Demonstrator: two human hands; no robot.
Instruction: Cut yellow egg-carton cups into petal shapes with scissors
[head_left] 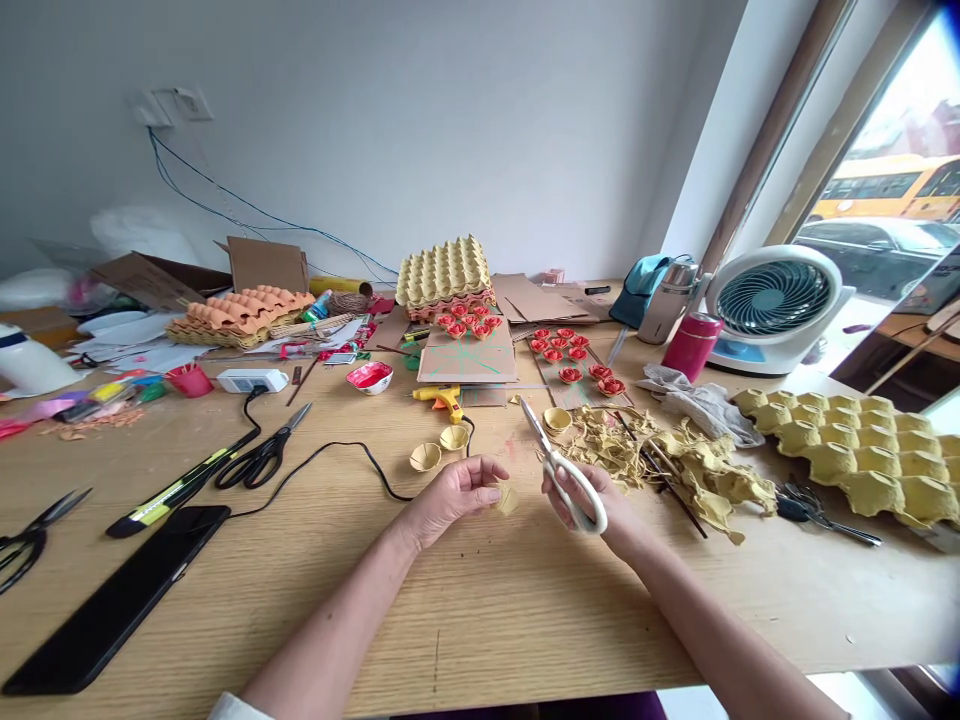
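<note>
In my left hand (457,495) a small piece of yellow egg carton (507,498) is pinched between thumb and fingers. My right hand (589,500) grips white-handled scissors (581,495), their blades pointing up and away, apart from the carton piece. Beyond my left hand stand two cut yellow carton cups (425,457), (454,437). Another cup (556,420) lies past the scissor tips, beside a heap of yellow carton scraps (619,445). A yellow glue gun (442,398) rests behind the cups.
Red paper flowers (555,345) sit on cardboard at the back. A large yellow egg tray (855,445) and a fan (776,310) stand right. On the left are black scissors (266,450), a utility knife (176,490) and a black flat device (120,600). A black cable (322,450) crosses the table.
</note>
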